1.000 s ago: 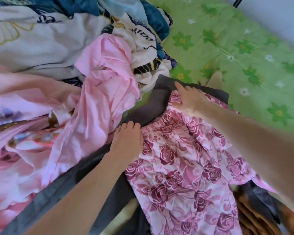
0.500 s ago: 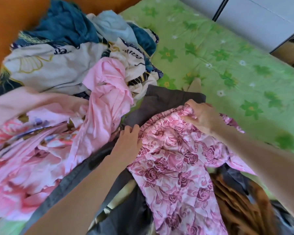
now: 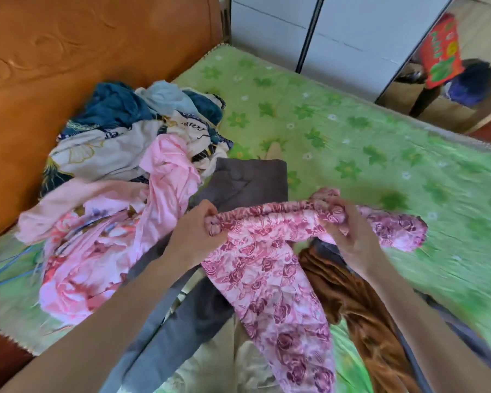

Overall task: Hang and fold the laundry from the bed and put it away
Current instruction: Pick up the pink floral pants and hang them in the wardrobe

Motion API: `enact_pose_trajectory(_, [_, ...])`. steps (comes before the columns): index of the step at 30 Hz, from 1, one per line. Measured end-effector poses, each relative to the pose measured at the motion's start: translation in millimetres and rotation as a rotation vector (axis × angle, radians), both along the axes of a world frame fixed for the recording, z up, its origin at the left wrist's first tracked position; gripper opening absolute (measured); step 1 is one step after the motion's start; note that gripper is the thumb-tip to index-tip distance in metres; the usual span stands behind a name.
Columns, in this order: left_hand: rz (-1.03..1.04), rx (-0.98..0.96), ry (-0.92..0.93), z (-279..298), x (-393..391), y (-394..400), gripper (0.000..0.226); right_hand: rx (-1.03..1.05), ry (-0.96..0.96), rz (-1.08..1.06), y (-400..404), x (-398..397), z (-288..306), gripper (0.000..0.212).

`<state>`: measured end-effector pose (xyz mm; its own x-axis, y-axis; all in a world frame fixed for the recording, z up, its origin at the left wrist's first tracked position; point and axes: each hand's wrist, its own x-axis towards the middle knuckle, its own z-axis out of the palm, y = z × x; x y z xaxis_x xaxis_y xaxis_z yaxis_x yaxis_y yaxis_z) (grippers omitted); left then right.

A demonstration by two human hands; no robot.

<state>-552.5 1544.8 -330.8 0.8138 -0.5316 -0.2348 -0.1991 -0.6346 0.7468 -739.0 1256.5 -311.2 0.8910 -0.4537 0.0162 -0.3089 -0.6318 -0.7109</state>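
Observation:
A pink garment with a dark rose print (image 3: 270,282) is lifted off the laundry pile on the bed. Its gathered elastic waistband stretches between both hands. My left hand (image 3: 194,231) grips the left end of the waistband. My right hand (image 3: 349,234) grips the right end, and one leg of the garment trails to the right over the green sheet. The rest hangs down toward me. Beneath it lie a grey garment (image 3: 238,180) and a brown velvety one (image 3: 357,304).
A heap of clothes lies at the left: plain pink (image 3: 167,180), floral pink (image 3: 77,268), white printed (image 3: 102,148) and dark blue (image 3: 114,106) pieces. The green flowered sheet (image 3: 352,137) covers the bed. An orange headboard (image 3: 82,52) stands behind; white wardrobe doors (image 3: 352,32) and a mirror are beyond.
Both hands went from resting flat on the rose-print garment to gripping its waistband and lifting it, stretched between them. The view tilted up, showing the headboard and wardrobe.

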Motion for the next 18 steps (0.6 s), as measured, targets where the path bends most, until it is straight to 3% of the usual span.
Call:
enact_pose_trajectory(8, [0.139,-0.442,-0.004,104.4,-119.8,10.2,0.06,0.143,-0.281,-0.354,60.3,-136.5,96.0,0.041])
enact_pose_trajectory(18, [-0.065,-0.667,-0.038,199.7,-195.7,2.5,0.045,0.166,-0.489,-0.523,108.7,-258.0,209.8,0.039])
